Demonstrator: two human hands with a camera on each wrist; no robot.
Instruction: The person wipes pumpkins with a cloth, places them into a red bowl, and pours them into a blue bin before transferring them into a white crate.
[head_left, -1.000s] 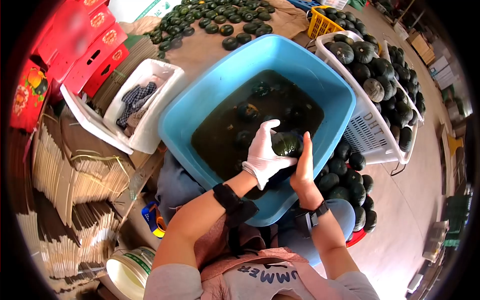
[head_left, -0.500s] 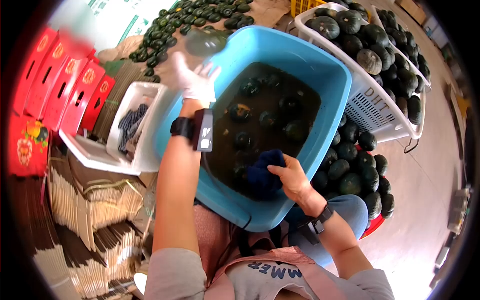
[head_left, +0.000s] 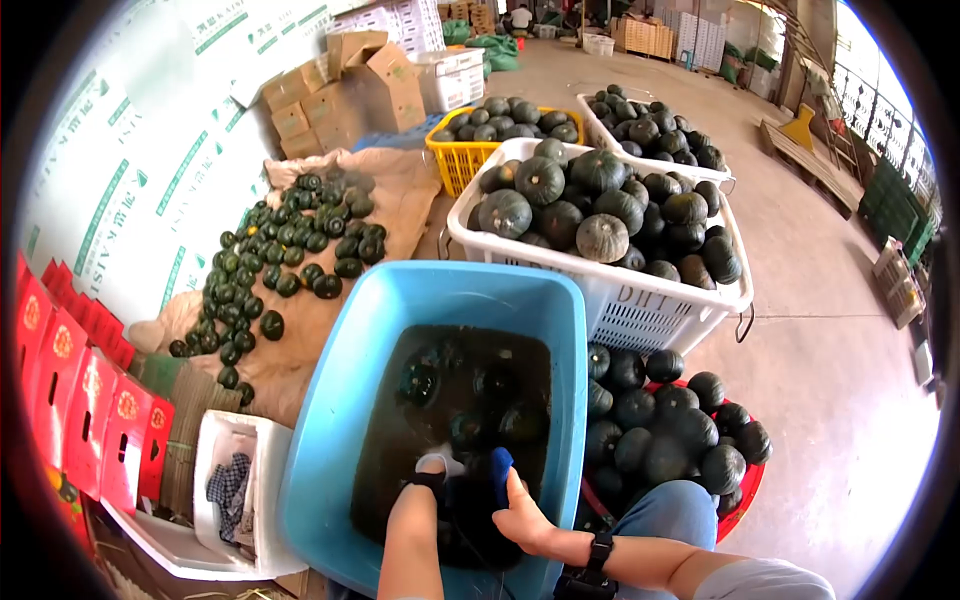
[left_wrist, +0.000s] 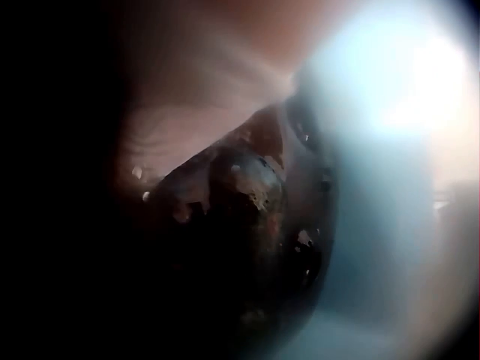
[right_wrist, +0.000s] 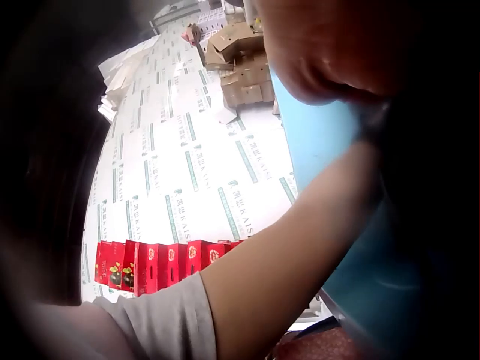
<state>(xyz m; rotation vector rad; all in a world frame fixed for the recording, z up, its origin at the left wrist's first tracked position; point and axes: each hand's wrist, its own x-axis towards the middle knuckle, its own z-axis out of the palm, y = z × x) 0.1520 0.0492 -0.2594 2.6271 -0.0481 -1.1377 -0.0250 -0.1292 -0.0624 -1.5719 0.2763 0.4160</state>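
A blue tub (head_left: 330, 400) of murky water stands in front of the person, with several dark green squashes (head_left: 420, 383) in it. The left hand (head_left: 440, 463), in a white glove, dips into the water near the tub's front; its fingers are mostly hidden. A dark blue cloth (head_left: 502, 472) is held in the bare right hand (head_left: 523, 520), its thumb up against the fabric, just over the water beside the left hand. The left wrist view is dark and blurred, with the wet rounded surface of a squash (left_wrist: 244, 184) close to the hand.
On brown sheeting (head_left: 400, 195) at the left lie many small squashes (head_left: 290, 250). A white crate (head_left: 610, 265) heaped with squashes stands behind the tub, and a red basin (head_left: 757, 480) of squashes at its right. A foam box (head_left: 265, 480) sits left.
Both hands were at a squash over the tub; then the left hand swung out left with open fingers, a squash in the air beyond it. Now that hand is down in the water. The view has tilted up.
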